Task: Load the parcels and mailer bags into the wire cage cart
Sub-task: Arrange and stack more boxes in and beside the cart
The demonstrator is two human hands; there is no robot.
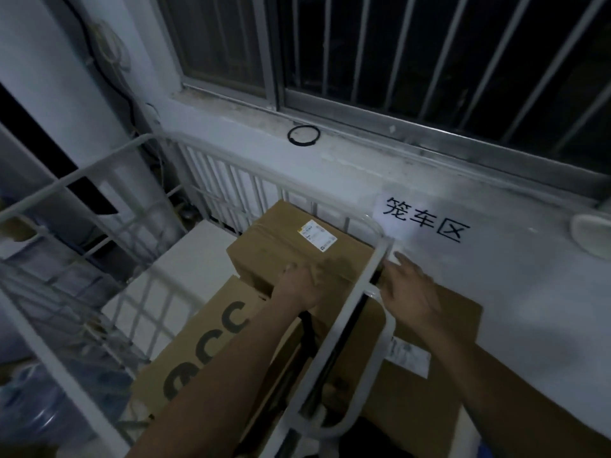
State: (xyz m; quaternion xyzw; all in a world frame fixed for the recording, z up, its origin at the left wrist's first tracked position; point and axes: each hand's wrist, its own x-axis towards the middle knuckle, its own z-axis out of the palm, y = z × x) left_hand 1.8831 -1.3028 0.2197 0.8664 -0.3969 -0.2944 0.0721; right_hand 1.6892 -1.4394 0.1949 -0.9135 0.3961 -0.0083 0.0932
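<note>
A white wire cage cart (370, 285) stands under a window. Inside it a brown cardboard parcel (281, 246) with a white label lies on top. Beside and below it sits a second carton (205, 345) printed with large dark letters. My left hand (301, 285) reaches over the cart rail and rests on the near edge of the top parcel, fingers blurred. My right hand (410, 285) is outside the rail with straight fingers, over a flat brown carton (439, 338) that leans against the wall.
A paper sign (423, 223) with black characters is stuck on the wall. A black ring (303, 135) lies on the window sill. The barred window (396, 61) is dark. Water jugs (43, 421) stand at the lower left beyond the cart.
</note>
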